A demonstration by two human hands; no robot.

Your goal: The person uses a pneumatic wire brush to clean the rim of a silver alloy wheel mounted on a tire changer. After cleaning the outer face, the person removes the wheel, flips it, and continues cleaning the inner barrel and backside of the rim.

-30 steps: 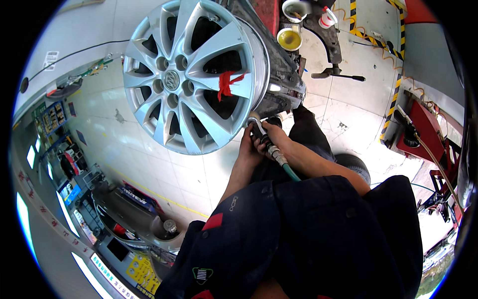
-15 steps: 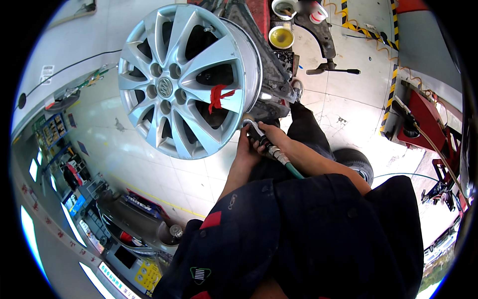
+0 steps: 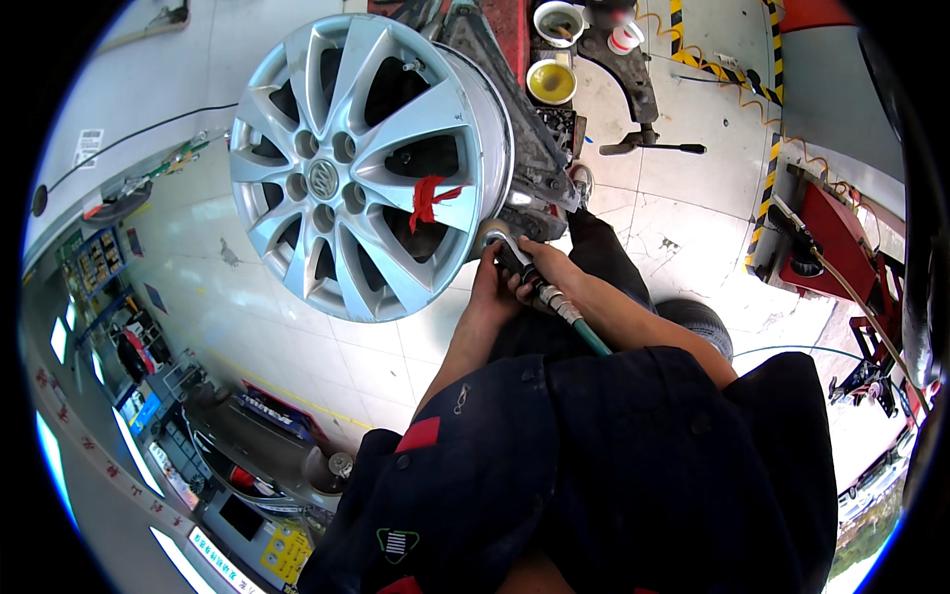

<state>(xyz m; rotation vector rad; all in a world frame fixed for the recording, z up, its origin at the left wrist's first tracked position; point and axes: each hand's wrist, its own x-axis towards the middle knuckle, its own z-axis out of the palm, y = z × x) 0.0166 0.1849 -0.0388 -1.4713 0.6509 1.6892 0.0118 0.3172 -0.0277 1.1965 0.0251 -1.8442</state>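
A silver multi-spoke alloy wheel rim, bare of any tyre, stands at the upper left with its face toward me. A red cloth strip is tied round one spoke. Both my hands hold an air grinder with an angled metal head. That head is at the rim's lower right edge; whether it touches cannot be told. My left hand is closed near the head, its fingers partly hidden. My right hand is wrapped round the body. A green air hose runs from the grinder's rear end toward me.
Behind the rim is a dark metal stand. Beyond it are a bowl of yellow liquid, a white bowl and a dark metal arm with a black-handled lever. A tyre lies by my right leg. A red cabinet stands at right.
The view has shifted slightly, so most things sit a little further left. My hands keep their grip on the grinder near the rim's lower right edge.
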